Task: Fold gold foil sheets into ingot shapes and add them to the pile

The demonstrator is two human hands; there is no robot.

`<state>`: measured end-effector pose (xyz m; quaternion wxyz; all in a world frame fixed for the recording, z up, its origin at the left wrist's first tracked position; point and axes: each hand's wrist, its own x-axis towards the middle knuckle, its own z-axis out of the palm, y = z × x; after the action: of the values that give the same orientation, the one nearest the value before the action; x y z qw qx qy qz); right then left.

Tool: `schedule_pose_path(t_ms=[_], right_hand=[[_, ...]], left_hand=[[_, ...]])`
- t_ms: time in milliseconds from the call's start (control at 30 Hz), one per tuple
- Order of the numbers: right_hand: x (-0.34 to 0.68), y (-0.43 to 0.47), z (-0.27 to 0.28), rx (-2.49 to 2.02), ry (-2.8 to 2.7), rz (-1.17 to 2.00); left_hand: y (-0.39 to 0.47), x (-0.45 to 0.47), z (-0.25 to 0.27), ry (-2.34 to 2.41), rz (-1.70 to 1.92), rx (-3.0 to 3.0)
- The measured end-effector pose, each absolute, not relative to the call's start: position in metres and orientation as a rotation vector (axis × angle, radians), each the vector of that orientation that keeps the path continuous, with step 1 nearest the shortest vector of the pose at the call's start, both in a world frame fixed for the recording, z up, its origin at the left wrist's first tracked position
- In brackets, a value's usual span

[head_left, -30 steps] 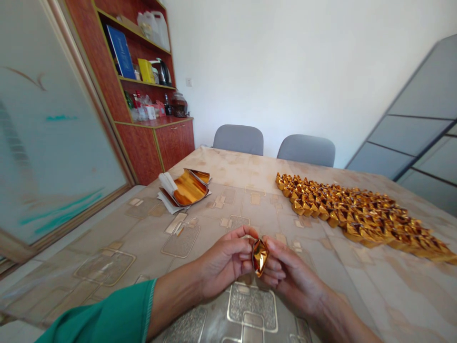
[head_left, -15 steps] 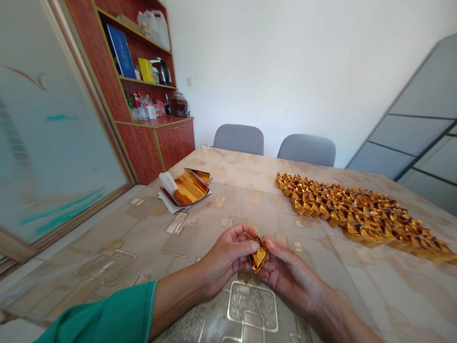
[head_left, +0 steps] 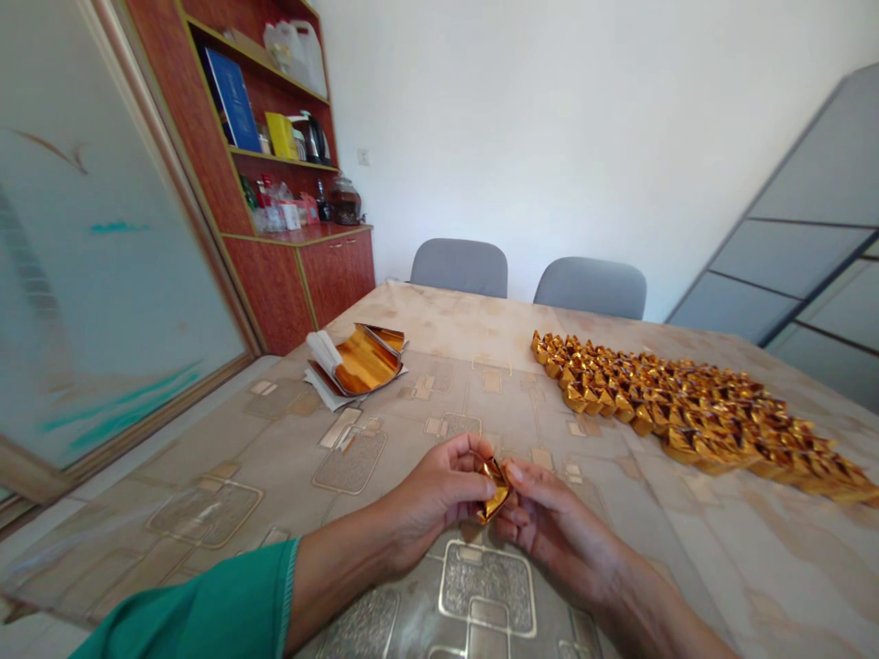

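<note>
Between my two hands is a small folded piece of shiny gold foil paper [head_left: 493, 502], held a little above the table. My left hand [head_left: 439, 490] grips its left side, the thumb pressing into the middle of the fold. On the other side, my right hand [head_left: 553, 522] pinches the right edge with thumb and fingers. Parts of the piece are hidden behind my fingers. To the right stand rows of folded gold paper ingots [head_left: 659, 403], packed close together. A loose stack of gold foil sheets [head_left: 367, 361] with white backs lies further off to the left.
A patterned cover lies over the table [head_left: 426, 320]. Two grey chairs [head_left: 459, 265] stand at its far side. A red-brown cabinet [head_left: 336, 275] with filled shelves is at the back left, beside a frosted glass door [head_left: 116, 238].
My left thumb has moved down into the folded foil paper, which has opened and turned slightly. Both hands stay in nearly the same place.
</note>
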<state>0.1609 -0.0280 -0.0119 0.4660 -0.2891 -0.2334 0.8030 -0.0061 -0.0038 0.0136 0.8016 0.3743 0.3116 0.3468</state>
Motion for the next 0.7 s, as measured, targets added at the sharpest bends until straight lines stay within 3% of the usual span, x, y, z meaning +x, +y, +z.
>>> schedule_pose_path(t_ms=[333, 700], right_hand=[[0.1648, -0.0225, -0.0118, -0.636, -0.478, 1.903], [0.1574, -0.0282, -0.0117, -0.534, -0.659, 1.837]], left_hand=[[0.0044, -0.0140, 0.0133, 0.422, 0.757, 0.469], [-0.0045, -0.0050, 0.0069, 0.423, 0.901, 0.688]])
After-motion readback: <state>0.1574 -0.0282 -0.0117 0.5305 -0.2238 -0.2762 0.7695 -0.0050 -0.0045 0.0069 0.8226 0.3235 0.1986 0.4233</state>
